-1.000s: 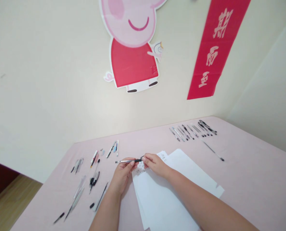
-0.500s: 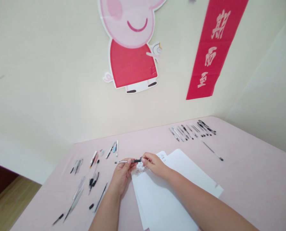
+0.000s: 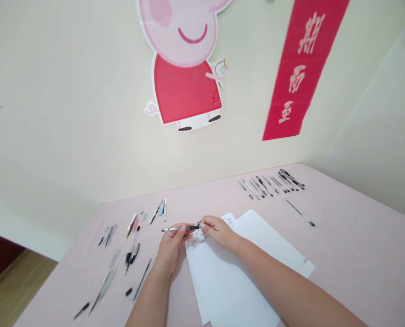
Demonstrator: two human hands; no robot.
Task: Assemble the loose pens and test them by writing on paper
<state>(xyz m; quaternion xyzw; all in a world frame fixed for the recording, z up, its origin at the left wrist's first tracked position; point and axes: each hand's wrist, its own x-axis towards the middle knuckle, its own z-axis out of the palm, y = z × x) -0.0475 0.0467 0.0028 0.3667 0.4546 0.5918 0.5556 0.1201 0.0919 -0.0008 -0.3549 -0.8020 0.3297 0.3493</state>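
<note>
A black and clear pen lies level across my two hands, above the top left corner of some white paper. My left hand is closed around the pen's barrel, thumb on top. At the pen's right, black end, the fingers of my right hand pinch it, partly hiding that end. Beneath the hands, small handwritten marks show on the sheet's upper edge.
Several pens stand in a row at the back right, with one separate pen in front. On the left lie scattered pens, such as a dark slim refill, and a black cap. The pink table meets the wall behind.
The view has shifted very slightly. Both hands keep their hold on the pen, with almost no movement.
</note>
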